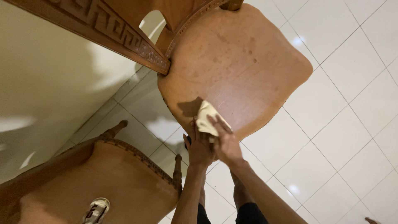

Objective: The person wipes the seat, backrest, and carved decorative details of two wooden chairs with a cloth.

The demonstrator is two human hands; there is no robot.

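Both forearms rise from the bottom edge, nearest the camera, and meet at the near rim of a wooden chair seat point(240, 62). Under them lies a small cream cloth point(206, 117), folded or bunched, flat on the seat close to its front edge.

Right hand point(226, 143) lies over the cloth with the fingers stretched forward and flat, so its grip is spread and pressing down rather than pinching. Left hand point(200, 146) sits just beside it, touching the cloth's near edge; whether its fingers curl round the fabric or only rest against it I cannot tell, since the right hand and the cloth hide the tips.

Judging by its creased, limp outline, the cloth is soft and light, likely to slide easily on the smooth seat and to bunch up if pushed from one edge only. A flat palm over its middle, or a pinch at a gathered fold, looks like the surest hold. Dark blotches mark the seat's far half.

A second chair point(103, 182) stands at lower left, well apart from the hands, with a white spray bottle point(96, 210) lying on its seat. Carved wood of a chair back point(103, 31) crosses the top left. Glossy white floor tiles point(344, 124) run below it all.
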